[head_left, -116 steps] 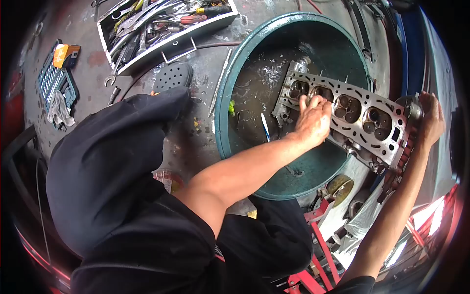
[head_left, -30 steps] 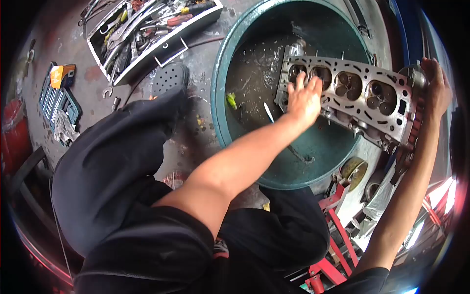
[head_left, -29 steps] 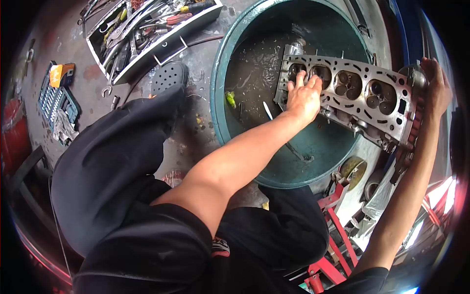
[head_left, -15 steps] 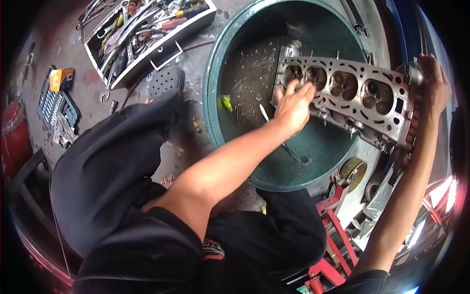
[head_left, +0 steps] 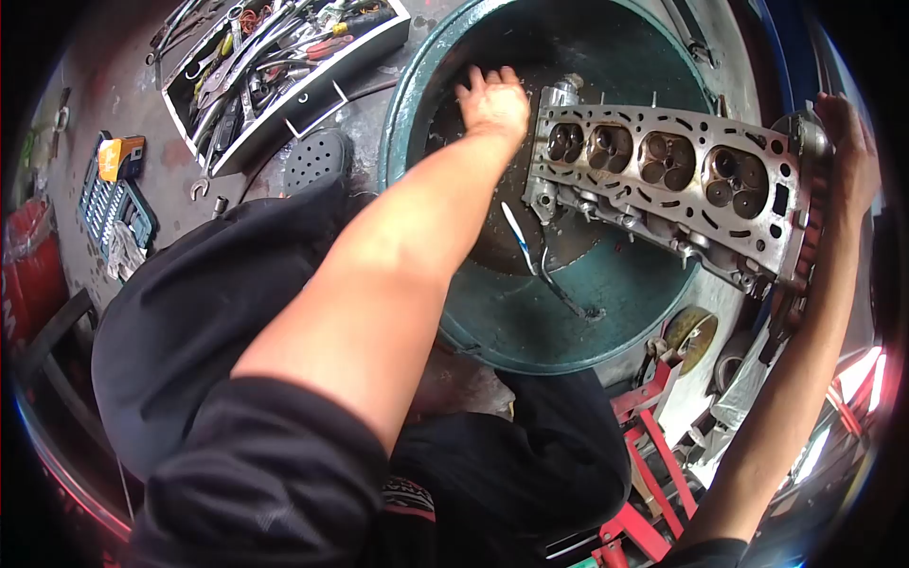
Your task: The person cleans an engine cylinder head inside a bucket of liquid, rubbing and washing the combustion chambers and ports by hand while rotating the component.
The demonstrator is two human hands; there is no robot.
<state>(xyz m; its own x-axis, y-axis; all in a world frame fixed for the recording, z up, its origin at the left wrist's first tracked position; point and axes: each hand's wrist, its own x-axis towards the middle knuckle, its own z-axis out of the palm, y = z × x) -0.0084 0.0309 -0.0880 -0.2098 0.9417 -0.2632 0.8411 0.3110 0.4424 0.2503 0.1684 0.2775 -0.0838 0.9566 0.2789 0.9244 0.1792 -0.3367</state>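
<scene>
A metal cylinder head (head_left: 686,156) lies across the right part of a green round tub (head_left: 402,123), its combustion chambers and valves facing up. At its far right end my right hand (head_left: 846,142) grips the edge; the fingertips are partly hidden. My left hand (head_left: 496,102) is inside the tub, just left of the head and apart from it, with fingers spread and nothing visible in them. Shallow dirty water (head_left: 492,246) covers the tub's bottom. A white and blue toothbrush-like handle (head_left: 517,233) and a dark bent hose (head_left: 561,292) lie in it.
A tool drawer (head_left: 294,102) full of wrenches and pliers stands on the floor at upper left. Farther left lie a socket set case (head_left: 118,204) and an orange box (head_left: 121,158). Red metal frame parts (head_left: 653,454) stand at lower right.
My left hand has left the cylinder head's face and moved left and up into the tub. My right hand stays on the far end, and the head has shifted slightly.
</scene>
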